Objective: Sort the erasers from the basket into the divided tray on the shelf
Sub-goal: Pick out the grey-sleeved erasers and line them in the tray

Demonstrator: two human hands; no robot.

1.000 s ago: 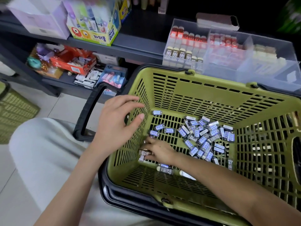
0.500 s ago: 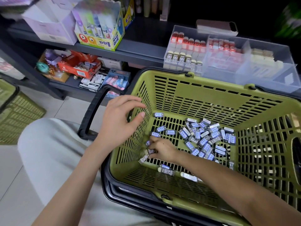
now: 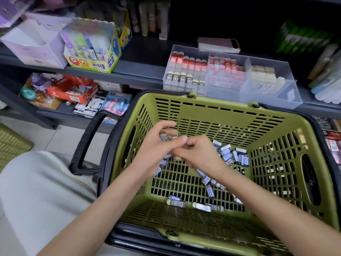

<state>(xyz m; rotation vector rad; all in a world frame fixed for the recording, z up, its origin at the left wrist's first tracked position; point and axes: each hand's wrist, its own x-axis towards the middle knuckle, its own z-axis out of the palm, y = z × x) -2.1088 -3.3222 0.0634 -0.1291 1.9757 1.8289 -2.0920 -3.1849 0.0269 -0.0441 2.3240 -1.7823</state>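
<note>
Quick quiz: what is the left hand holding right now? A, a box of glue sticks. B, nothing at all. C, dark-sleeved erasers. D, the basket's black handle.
C: the left hand has dark-sleeved erasers in its grip between fingers and thumb, raised over the green basket.

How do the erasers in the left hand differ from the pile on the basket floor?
The held erasers have brownish sleeves; the pile is mostly blue-sleeved. The held erasers are gripped together in the left hand, above the basket floor; the pile lies scattered on it. Both are small sleeved blocks.
</note>
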